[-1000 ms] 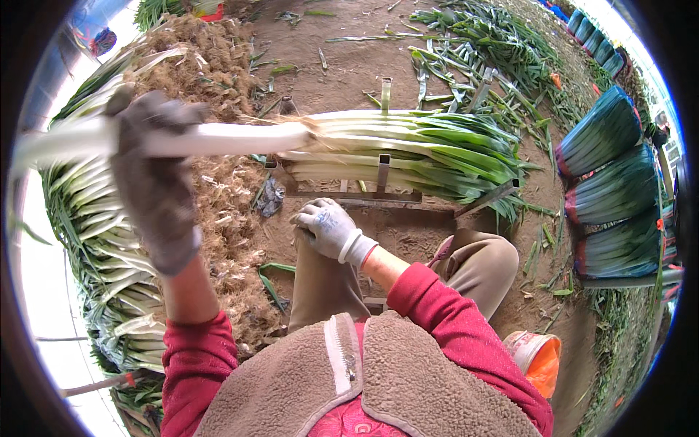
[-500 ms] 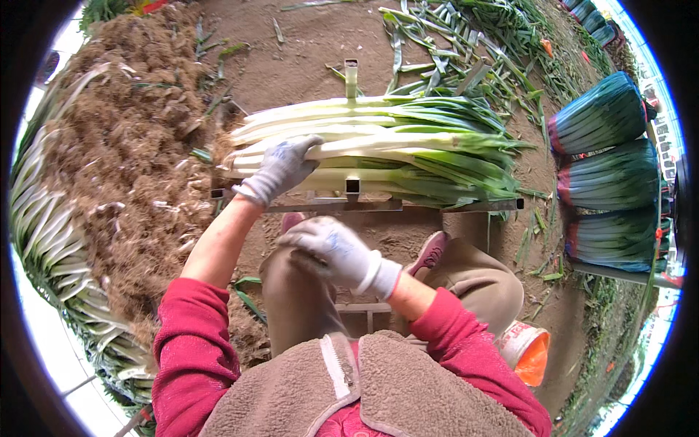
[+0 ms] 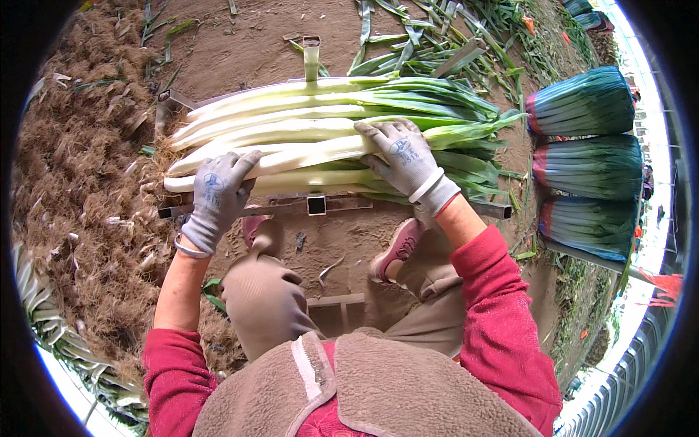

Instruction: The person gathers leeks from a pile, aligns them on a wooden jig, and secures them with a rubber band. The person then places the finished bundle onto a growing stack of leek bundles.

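**Held crosswise, two grips on it!**

The dirt floor (image 3: pixel 247 51) spread wide, a brown root heap (image 3: pixel 87 167) at left; across it stood the metal rack (image 3: pixel 342 203), its leek pile (image 3: pixel 291 113) running left to right. On top, the upper leek (image 3: pixel 313 154) lay roots left, greens right: the left hand (image 3: pixel 218 191) gripped the white shank rootward, the right hand (image 3: pixel 408 160) clasped where green began!
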Motion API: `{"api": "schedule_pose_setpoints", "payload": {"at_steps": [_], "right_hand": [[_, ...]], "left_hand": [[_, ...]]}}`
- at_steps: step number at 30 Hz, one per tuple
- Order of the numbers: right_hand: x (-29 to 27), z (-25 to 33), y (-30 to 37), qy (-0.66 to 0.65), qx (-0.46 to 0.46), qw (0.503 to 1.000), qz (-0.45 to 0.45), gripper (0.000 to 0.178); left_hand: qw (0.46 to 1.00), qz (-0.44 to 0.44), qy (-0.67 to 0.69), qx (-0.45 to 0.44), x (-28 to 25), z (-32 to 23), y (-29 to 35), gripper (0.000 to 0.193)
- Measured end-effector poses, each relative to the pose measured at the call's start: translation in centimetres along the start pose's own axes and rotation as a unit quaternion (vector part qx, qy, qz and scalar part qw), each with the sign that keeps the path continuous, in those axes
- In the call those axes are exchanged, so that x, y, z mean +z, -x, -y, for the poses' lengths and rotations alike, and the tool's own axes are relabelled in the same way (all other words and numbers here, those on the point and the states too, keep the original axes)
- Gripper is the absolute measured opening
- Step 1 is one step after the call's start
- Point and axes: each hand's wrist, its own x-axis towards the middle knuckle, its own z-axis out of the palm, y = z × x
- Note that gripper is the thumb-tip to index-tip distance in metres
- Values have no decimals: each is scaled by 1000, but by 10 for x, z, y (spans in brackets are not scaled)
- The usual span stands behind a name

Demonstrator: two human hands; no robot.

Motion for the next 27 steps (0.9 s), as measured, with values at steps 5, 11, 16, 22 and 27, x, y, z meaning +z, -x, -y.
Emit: {"api": "schedule_pose_setpoints", "payload": {"at_steps": [5, 11, 16, 22, 27], "right_hand": [[-29, -23, 9, -32, -4, 998, 50, 54], [-78, -38, -8, -62, 12, 998, 20, 52], [-88, -70, -53, -49, -26, 997, 51, 46], [-8, -79, -134, 51, 6, 994, 99, 37], [58, -72, -130, 34, -3, 993, 114, 43]], "left_hand": [[999, -34, -3, 12, -9, -4, -5, 43], [976, -214, 33, 9, -7, -13, -50, 35], [970, -224, 98, 7, 18, 26, -88, 24], [988, -103, 86, -78, 68, 117, -88, 28], [992, -26, 68, -102, 103, 150, -78, 32]]}}
